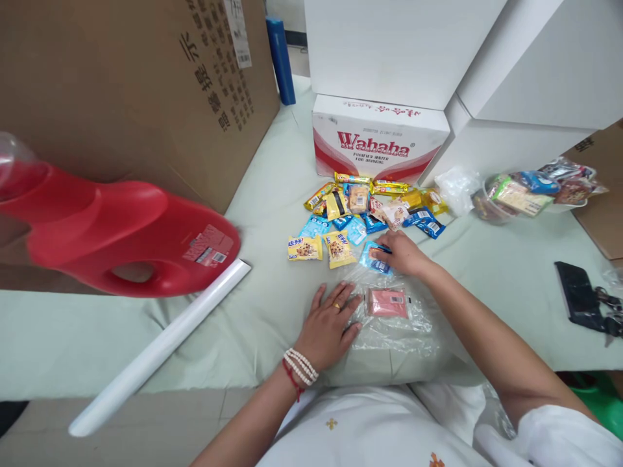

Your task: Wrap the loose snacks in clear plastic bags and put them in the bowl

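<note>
My left hand [325, 331] lies flat on the cloth with its fingers spread, the fingertips at the left edge of a clear plastic bag [419, 319]. A pink snack packet [388, 303] lies on that bag. My right hand [403, 253] has its fingers curled onto a light blue snack packet [370, 255] just beyond the bag. Left of it are two yellow cookie packets, one upright [339, 249] and one lengthwise [305, 248]. Behind them sits a pile of mixed snack packets [357, 198] in yellow, blue and brown.
A white and red water carton [382, 139] stands behind the snacks. At left are a big red jug [146, 227], a white roll [160, 347] and a large cardboard box [121, 84]. Plastic tubs of snacks [494, 206] and a black phone [578, 295] lie at right.
</note>
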Demonstrator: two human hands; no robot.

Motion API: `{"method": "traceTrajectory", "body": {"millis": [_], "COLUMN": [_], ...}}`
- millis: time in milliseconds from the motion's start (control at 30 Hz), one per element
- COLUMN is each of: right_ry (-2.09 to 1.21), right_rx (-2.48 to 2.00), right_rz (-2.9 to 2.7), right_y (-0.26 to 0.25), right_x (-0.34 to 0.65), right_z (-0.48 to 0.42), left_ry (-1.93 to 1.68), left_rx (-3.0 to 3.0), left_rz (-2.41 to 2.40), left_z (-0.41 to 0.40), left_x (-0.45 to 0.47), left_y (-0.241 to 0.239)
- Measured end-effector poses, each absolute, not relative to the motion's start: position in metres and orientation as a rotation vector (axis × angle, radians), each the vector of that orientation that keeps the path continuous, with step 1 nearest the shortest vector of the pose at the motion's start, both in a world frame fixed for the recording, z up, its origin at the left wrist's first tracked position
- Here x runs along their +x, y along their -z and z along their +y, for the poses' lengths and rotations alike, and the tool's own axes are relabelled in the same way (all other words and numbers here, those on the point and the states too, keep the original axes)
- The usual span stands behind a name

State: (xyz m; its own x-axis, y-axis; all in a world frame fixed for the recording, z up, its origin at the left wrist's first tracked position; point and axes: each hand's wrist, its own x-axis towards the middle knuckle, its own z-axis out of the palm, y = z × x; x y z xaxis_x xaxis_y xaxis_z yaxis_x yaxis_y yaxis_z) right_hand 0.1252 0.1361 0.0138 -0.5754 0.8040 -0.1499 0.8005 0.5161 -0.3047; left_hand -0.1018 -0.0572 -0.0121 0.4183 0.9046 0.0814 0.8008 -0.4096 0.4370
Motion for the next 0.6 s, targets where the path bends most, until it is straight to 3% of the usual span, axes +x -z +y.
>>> {"method": "traceTrajectory", "body": {"millis": [167, 333, 467, 600], "right_ry": [-0.384, 0.003, -0.095, -0.111], "right_rx": [-1.551, -1.693, -1.923, -1.794], "right_rz": [-2.556, -2.064, -2.021, -1.984], "right_y": [-0.02, -0.024, -0.014, -0.015], "right_x": [0.124, 0.126, 0.139, 0.159], "right_z": [0.137, 0.17, 0.2, 0.196], "left_ry": [-0.403, -0.403, -0.428, -0.445], "left_rx": [2.346, 2.369, 2.368, 2.351], "left_rz": [1.457, 1.464, 1.483, 1.536], "left_z": [-0.056, -0.056, -0.057, -0.057], "left_x": [-0.101, -0.102, -0.103, -0.103], "left_y": [0.011, 0.011, 0.011, 0.013]}}
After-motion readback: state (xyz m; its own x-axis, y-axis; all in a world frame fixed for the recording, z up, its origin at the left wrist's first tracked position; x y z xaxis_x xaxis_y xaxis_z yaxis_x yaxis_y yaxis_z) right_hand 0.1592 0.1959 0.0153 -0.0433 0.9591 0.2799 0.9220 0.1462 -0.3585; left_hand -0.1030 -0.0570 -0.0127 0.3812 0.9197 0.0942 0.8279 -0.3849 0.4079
